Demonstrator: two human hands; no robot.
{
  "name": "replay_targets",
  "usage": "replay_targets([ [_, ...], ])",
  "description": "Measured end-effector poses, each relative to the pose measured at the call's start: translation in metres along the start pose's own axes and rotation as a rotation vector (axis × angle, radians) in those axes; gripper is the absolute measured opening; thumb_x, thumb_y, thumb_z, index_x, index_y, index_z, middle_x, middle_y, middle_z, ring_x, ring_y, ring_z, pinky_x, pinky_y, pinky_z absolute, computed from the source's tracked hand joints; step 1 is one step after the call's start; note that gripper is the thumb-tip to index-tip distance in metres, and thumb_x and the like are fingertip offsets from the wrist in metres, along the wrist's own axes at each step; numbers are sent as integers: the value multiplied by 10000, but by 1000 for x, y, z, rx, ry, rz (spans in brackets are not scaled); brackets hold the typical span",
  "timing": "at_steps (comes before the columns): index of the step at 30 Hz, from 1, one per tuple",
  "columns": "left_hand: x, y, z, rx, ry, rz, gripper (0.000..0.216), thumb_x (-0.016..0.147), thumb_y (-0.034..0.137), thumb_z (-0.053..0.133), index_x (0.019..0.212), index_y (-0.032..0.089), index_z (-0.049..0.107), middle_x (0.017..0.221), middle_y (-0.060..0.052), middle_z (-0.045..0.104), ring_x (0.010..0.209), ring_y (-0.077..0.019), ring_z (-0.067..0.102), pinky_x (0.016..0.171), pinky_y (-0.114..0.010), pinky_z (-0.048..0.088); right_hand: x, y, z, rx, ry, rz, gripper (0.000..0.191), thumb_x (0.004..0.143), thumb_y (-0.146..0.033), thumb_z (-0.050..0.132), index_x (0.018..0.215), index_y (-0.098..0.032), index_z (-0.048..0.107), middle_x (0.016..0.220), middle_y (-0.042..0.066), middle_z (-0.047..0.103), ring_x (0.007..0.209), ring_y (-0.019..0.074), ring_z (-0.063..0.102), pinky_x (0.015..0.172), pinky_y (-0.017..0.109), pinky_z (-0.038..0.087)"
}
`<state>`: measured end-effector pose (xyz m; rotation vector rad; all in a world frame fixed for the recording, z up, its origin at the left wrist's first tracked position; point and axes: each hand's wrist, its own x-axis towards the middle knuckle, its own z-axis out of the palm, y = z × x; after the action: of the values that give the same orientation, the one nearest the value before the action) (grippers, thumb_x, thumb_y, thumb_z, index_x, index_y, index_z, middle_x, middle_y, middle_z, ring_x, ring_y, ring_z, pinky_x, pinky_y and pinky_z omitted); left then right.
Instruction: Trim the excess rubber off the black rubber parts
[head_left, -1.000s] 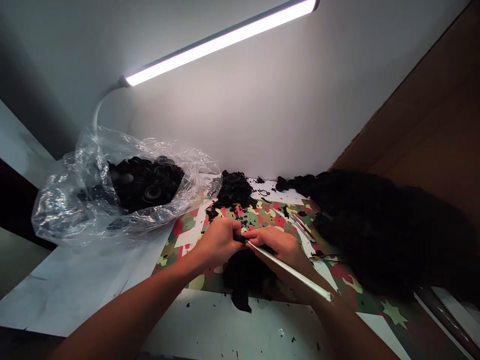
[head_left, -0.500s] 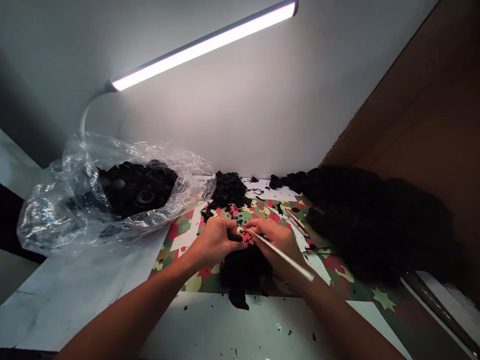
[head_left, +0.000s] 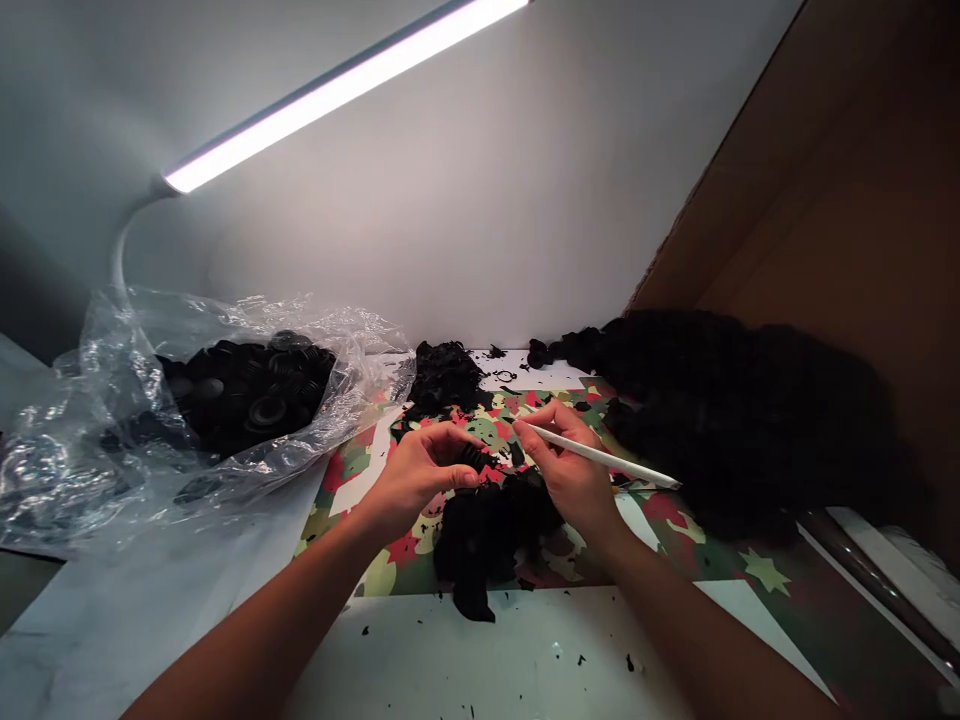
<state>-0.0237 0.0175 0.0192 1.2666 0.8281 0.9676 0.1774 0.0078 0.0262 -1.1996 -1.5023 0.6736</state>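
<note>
My left hand (head_left: 424,472) pinches a small black ribbed rubber piece (head_left: 474,457) between thumb and fingers, just above the patterned sheet. My right hand (head_left: 574,468), to its right, is closed around a slim white pen-like tool (head_left: 611,460). The tool's tail points right towards me, while its tip by my fingertips is too small to make out. Below and between the hands lies a heap of black pieces (head_left: 491,540), with one flap hanging over the near edge of the patterned sheet (head_left: 405,560).
At left, a clear plastic bag (head_left: 262,455) holds many black round parts (head_left: 240,390). Black scraps (head_left: 446,375) are piled at the back, and a large black mound (head_left: 735,420) fills the right beside a cardboard panel (head_left: 832,200). A lit lamp (head_left: 345,95) hangs above.
My hands have moved apart. The right hand has shifted right and up with the white tool, which now lies flatter. The left fingers have loosened slightly around the black piece. The view has shifted.
</note>
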Motion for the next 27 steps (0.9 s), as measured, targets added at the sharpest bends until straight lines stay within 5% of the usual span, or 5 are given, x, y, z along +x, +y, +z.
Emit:
replay_targets([
  [5, 1, -2, 0, -30, 8, -9, 318, 684, 219, 856, 980, 194, 742, 829, -1, 687, 737, -114, 587, 636, -205, 455, -5, -4, 2, -23, -34, -56, 161, 991, -358, 507, 970, -237, 610, 713, -21, 653, 679, 161, 611, 660, 274, 449],
  [8, 1, 1, 3, -12, 13, -15, 300, 704, 232, 849, 976, 180, 735, 870, -14, 705, 741, -112, 600, 662, -213, 477, -7, -5, 5, 11, -164, -96, 285, 1038, -351, 388, 1160, -263, 630, 883, 20, 743, 861, 198, 685, 792, 321, 498],
  [14, -1, 1, 5, -9, 27, 7, 328, 704, 261, 856, 951, 170, 660, 800, -15, 727, 734, -153, 679, 697, -265, 522, -6, -1, 10, -31, -213, -104, 146, 883, -292, 681, 1015, -243, 721, 893, 22, 753, 786, 201, 687, 707, 302, 506],
  [20, 0, -2, 6, 13, 50, 3, 344, 692, 282, 862, 926, 163, 640, 726, -3, 704, 685, -148, 662, 642, -249, 504, -9, -2, 14, -126, -158, -192, 94, 887, -225, 647, 877, -232, 741, 741, -2, 720, 642, 160, 620, 628, 271, 450],
  [27, -3, 5, 9, -143, -6, 48, 310, 692, 266, 871, 918, 169, 683, 818, -13, 688, 714, -126, 636, 669, -233, 512, 15, 18, -2, -321, -62, 99, 145, 814, -241, 589, 685, -201, 642, 597, -15, 627, 562, 151, 532, 552, 259, 362],
])
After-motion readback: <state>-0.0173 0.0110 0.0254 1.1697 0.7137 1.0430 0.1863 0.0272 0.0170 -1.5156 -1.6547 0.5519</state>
